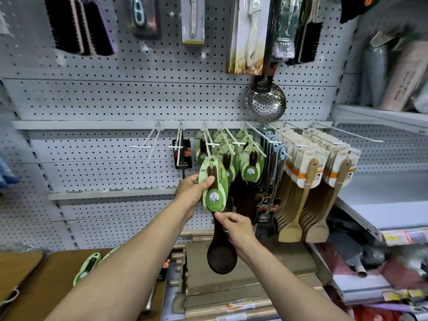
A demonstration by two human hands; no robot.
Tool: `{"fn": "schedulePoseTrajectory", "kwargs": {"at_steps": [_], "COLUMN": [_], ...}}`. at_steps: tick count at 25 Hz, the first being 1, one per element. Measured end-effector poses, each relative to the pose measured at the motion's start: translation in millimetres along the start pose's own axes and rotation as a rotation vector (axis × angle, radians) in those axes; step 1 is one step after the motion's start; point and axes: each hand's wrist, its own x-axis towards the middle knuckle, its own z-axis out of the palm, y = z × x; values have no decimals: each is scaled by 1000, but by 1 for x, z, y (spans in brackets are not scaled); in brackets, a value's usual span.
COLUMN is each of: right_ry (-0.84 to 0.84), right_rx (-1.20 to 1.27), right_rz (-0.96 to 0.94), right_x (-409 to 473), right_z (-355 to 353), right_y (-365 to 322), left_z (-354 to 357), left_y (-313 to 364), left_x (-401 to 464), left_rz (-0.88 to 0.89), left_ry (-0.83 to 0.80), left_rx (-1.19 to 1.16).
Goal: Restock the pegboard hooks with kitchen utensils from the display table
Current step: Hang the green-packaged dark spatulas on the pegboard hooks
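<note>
Before the pegboard (92, 100), a dark wooden spoon (221, 258) with a green card sleeve (214, 185) is held upright, bowl down. Left hand (191, 193) grips the sleeve from the side, thumb across its face, apparently to steer the card's hanging hole toward a hook (209, 141). Right hand (234, 227) pinches the handle just below the card, steadying the weight. Hole not yet on the hook. More sleeved spoons (89, 267) lie on the counter (46, 286), lower left, awaiting hanging.
</note>
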Motion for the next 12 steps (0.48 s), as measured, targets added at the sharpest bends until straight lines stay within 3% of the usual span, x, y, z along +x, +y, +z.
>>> {"fn": "schedulePoseTrajectory", "kwargs": {"at_steps": [12], "right_ry": [-41], "right_rx": [-35], "right_rz": [28], "right_x": [24], "right_z": [2], "right_y": [13], "left_z": [-9], "left_y": [-11], "left_x": [22], "left_rz": [17], "left_ry": [-15], "left_rx": [12]}}
